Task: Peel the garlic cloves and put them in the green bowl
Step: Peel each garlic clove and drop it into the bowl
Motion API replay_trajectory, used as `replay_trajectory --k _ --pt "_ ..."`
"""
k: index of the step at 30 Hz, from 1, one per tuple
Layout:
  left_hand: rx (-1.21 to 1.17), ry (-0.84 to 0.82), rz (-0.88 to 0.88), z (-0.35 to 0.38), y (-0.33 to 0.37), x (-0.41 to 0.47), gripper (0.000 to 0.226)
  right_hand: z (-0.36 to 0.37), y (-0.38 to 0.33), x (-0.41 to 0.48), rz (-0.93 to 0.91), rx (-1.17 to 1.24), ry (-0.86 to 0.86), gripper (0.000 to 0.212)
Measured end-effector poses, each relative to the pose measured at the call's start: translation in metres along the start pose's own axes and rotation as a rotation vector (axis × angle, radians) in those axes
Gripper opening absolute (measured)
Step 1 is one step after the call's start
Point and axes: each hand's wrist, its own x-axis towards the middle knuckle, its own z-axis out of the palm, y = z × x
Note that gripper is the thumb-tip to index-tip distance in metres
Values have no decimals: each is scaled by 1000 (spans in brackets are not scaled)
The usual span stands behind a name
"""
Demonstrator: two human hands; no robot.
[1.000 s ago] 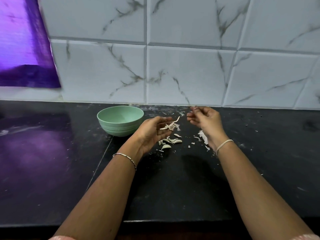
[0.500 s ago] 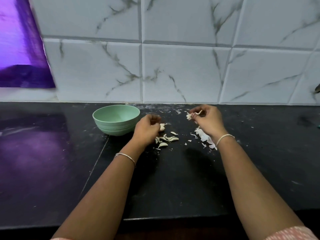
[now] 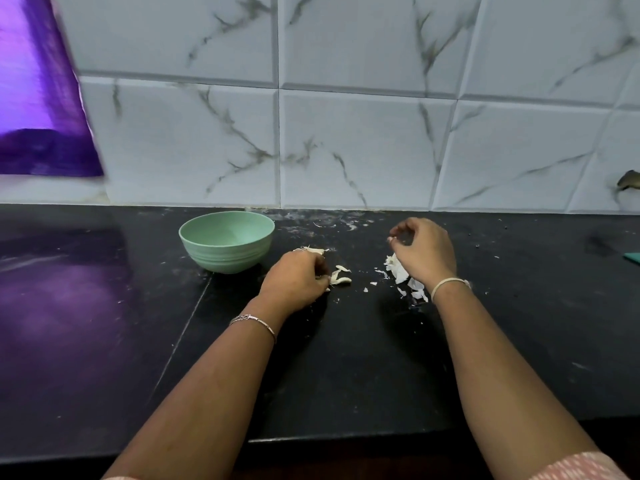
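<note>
— How much room is there?
— The black table (image 3: pixel 346 358) runs wide left of the left hand (image 3: pixel 298 278) and down to its near edge.
— And the garlic?
— The green bowl (image 3: pixel 225 254) stands just left of that hand, which curls over the garlic cloves (image 3: pixel 341 280); its grip is hidden.
— And the right hand (image 3: pixel 426 252)?
— It's over the peel scraps (image 3: pixel 398 271), fingers curled. I can't tell whether it holds anything.
</note>
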Motion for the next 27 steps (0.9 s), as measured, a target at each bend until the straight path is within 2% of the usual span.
replay_trajectory --k 2,4,6,9,14,20,22,23,25,27 --pt "18 2 -7 1 0 1 10 1 -13 -5 -115 97 -80 5" --pt "34 6 -7 1 -2 2 12 5 -23 -11 -177 172 -272 11" --pt "31 25 -3 2 -4 3 14 14 -26 -14 -196 230 -430 17" --pt "-62 77 -8 1 -4 5 10 21 -28 -16 -198 288 -558 27" --pt "-318 110 -80 -2 -1 7 5 24 -30 -19 -160 328 -640 30" --pt "-509 77 -187 -5 -3 9 12 28 -37 -25 -72 497 -577 17" --pt "-423 99 -204 -8 -5 6 11 26 -37 -25 -68 482 -541 13" --pt "-294 113 -201 -10 -7 5 7 24 -35 -23 -81 420 -515 11" --pt "31 109 -173 -13 -8 0 13 17 -28 -17 -123 208 -500 14" --pt "217 86 -146 -14 -7 -4 19 10 -22 -14 -138 11 -564 20"
